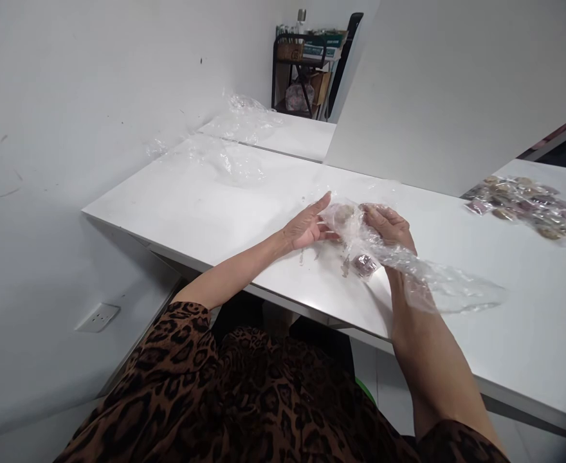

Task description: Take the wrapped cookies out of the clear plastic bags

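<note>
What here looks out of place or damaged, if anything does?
The white wall looks marked: dark specks and scuffs break its plain surface. Crumpled clear plastic also lies loose toward the table's far left end, apart from the left hand.

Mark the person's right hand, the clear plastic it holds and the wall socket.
Right hand (pixel 390 225): head view, back of the hand.
Clear plastic (pixel 440 276): head view, loose part past the wrist.
Wall socket (pixel 98 317): head view, faceplate.

White socket (pixel 98 317) on the pale wall (pixel 94 83), loaded black rack (pixel 307 63) farther back
</note>
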### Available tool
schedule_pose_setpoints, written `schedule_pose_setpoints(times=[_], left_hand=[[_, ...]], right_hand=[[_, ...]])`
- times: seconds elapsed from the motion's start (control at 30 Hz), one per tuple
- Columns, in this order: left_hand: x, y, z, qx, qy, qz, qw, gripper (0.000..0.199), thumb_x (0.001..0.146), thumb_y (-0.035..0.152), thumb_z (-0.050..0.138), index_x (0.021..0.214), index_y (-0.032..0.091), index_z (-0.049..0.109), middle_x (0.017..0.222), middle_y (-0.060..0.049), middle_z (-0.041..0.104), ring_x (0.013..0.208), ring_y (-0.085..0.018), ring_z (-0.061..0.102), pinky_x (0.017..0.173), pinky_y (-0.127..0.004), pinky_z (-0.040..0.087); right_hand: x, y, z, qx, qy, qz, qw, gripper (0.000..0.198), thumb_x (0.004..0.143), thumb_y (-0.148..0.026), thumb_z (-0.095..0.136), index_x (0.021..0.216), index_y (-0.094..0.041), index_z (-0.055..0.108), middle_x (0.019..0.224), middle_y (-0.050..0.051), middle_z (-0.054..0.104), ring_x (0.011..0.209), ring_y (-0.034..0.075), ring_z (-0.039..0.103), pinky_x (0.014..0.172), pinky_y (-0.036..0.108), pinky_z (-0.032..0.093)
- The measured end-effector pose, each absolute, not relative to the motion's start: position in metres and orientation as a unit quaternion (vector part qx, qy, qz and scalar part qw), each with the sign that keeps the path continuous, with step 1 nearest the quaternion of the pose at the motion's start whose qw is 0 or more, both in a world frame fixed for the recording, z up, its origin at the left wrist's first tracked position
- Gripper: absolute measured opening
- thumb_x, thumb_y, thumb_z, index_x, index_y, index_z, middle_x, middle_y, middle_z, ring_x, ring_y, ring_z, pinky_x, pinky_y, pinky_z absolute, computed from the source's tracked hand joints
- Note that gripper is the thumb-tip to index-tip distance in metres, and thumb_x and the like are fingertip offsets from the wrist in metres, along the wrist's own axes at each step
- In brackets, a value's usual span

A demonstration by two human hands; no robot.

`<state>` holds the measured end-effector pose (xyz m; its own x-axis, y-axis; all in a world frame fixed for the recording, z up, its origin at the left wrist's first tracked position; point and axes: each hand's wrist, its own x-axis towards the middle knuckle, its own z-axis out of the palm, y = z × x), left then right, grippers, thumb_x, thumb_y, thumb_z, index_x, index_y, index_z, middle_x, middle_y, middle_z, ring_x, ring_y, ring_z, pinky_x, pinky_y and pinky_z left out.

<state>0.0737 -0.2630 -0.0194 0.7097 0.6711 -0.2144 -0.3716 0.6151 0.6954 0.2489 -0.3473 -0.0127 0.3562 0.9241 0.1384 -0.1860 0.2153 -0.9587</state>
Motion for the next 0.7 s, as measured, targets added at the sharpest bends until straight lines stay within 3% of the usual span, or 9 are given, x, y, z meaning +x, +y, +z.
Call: schedule_pose_setpoints(times=[0.07,0.17,0.3,0.37,0.5,0.6,0.7], left_hand=[[0.074,-0.263,-0.023,0.350,0.244,0.262,0.866,0.074,0.080,0.065,0.080,0.134,0.018,0.064,0.110,-0.015,0.072,0.087,-0.022,0.070,0.087,-0.042,0.061],[0.074,-0.262,-0.027,0.370,0.249,0.230,0.865,0.070,0.079,0.067,0.079,0.127,0.017,0.068,0.103,-0.014,0.072,0.087,-0.023,0.070,0.088,-0.045,0.060],[0.072,-0.260,-0.027,0.363,0.204,0.229,0.880,0.039,0.082,0.036,0.084,0.111,0.014,0.071,0.102,-0.013,0.073,0.092,-0.023,0.071,0.095,-0.046,0.058],[0.071,-0.259,-0.025,0.320,0.192,0.241,0.896,0.027,0.080,0.017,0.077,0.106,0.013,0.069,0.099,-0.011,0.074,0.094,-0.023,0.072,0.099,-0.049,0.057],[0.069,-0.258,-0.021,0.243,0.191,0.279,0.909,0.037,0.075,0.001,0.057,0.109,0.012,0.068,0.085,-0.005,0.073,0.088,-0.020,0.074,0.103,-0.049,0.056],[0.070,-0.256,-0.022,0.235,0.210,0.273,0.909,0.043,0.078,-0.002,0.055,0.118,0.010,0.067,0.091,-0.007,0.075,0.089,-0.018,0.074,0.103,-0.043,0.057],[0.074,-0.257,-0.026,0.245,0.225,0.256,0.907,0.033,0.092,0.016,0.063,0.125,0.011,0.066,0.098,-0.010,0.075,0.091,-0.020,0.073,0.096,-0.044,0.060]], right_hand=[[0.246,-0.349,-0.010,-0.484,-0.424,0.385,0.662,0.026,0.069,-0.043,0.094,0.084,-0.026,0.082,0.084,0.000,0.074,0.069,0.011,0.064,0.060,0.025,0.053],[0.240,-0.353,-0.007,-0.476,-0.470,0.378,0.639,0.023,0.070,-0.038,0.093,0.086,-0.026,0.083,0.105,0.002,0.078,0.089,0.015,0.070,0.073,0.027,0.058],[0.236,-0.353,-0.006,-0.424,-0.483,0.419,0.642,0.024,0.072,-0.039,0.092,0.087,-0.026,0.081,0.116,0.004,0.078,0.106,0.019,0.072,0.085,0.033,0.061],[0.239,-0.351,-0.004,-0.407,-0.456,0.424,0.668,0.024,0.073,-0.044,0.091,0.085,-0.026,0.078,0.116,0.004,0.078,0.106,0.020,0.073,0.084,0.034,0.063],[0.255,-0.348,-0.003,-0.369,-0.369,0.419,0.743,0.020,0.080,-0.045,0.085,0.081,-0.029,0.072,0.114,-0.002,0.077,0.104,0.018,0.074,0.084,0.034,0.064],[0.266,-0.348,-0.006,-0.312,-0.324,0.426,0.785,0.011,0.086,-0.039,0.079,0.085,-0.030,0.072,0.118,-0.004,0.076,0.113,0.015,0.071,0.092,0.031,0.063],[0.269,-0.348,-0.010,-0.279,-0.287,0.444,0.801,0.008,0.088,-0.036,0.077,0.086,-0.030,0.072,0.118,-0.003,0.076,0.117,0.015,0.070,0.095,0.031,0.061]])
